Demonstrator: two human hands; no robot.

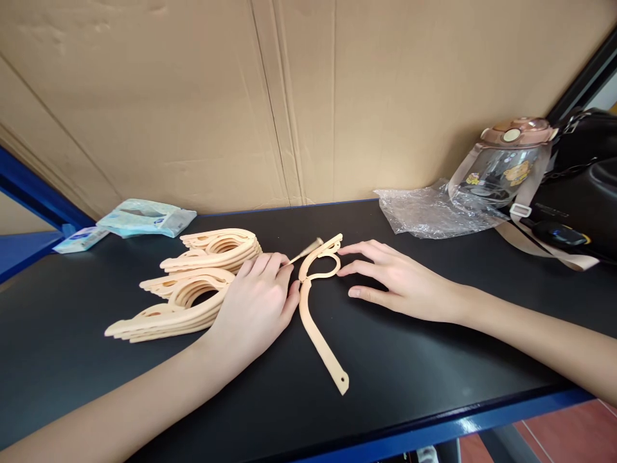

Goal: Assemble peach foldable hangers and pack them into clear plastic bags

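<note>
A pale peach folding clothes hanger [322, 341] lies partly unfolded on the black table, one arm stretching toward the front edge. My left hand [255, 296] is closed at its hinge, thumb and forefinger against it; the fingers partly hide that spot. A thin piece [306, 249] seen edge-on sticks out past those fingers; whether it belongs to the same hanger I cannot tell. My right hand [393, 283] is open, fingers apart, fingertips at the hanger's ring-shaped part. Left of my left hand lies a stack of several folded hangers [193, 263], in two groups.
Tissue packs [147, 217] lie at the back left. Behind the table [414, 373] stands a cardboard sheet [193, 103]. At the back right are a clear plastic bag [424, 212], a strapped water bottle [501, 170] and a black bag [585, 199].
</note>
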